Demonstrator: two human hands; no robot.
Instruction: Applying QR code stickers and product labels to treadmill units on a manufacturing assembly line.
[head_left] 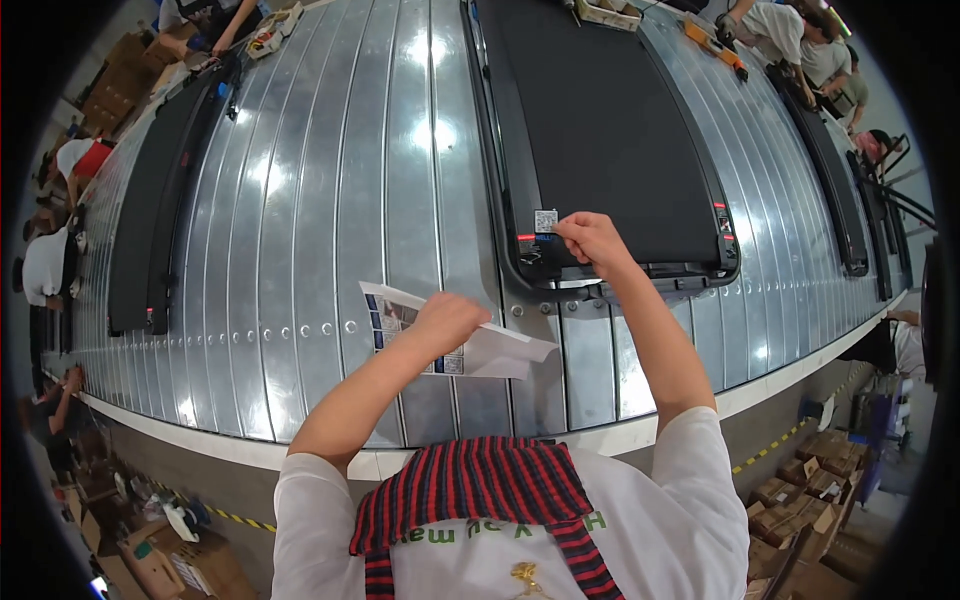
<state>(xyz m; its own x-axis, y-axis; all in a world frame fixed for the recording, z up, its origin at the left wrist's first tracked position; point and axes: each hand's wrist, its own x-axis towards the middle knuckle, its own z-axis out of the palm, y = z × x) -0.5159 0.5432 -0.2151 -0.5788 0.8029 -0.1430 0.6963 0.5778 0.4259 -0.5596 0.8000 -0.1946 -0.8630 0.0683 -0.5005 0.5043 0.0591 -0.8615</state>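
Note:
Thumb and fingers of my right hand (597,244) are pinched at the edge of a small white square code sticker (545,221). The sticker appears over the near left corner of a black treadmill deck (615,120); whether it touches the surface I cannot tell. Closer to me and to the left, my left hand (447,324) is closed around a creased white printed sheet (500,356), held above the metal slats. Dark printed blocks show on the sheet's left part, and my fingers hide its middle. Red and white labels (722,222) mark the deck's near right corner.
Metal slats (390,200) form a wide conveyor with a pale front edge (740,403). More black decks lie at left (155,200) and right (825,170). A parts tray (608,14) and an orange tool (712,45) are at the far side. Several people work around it.

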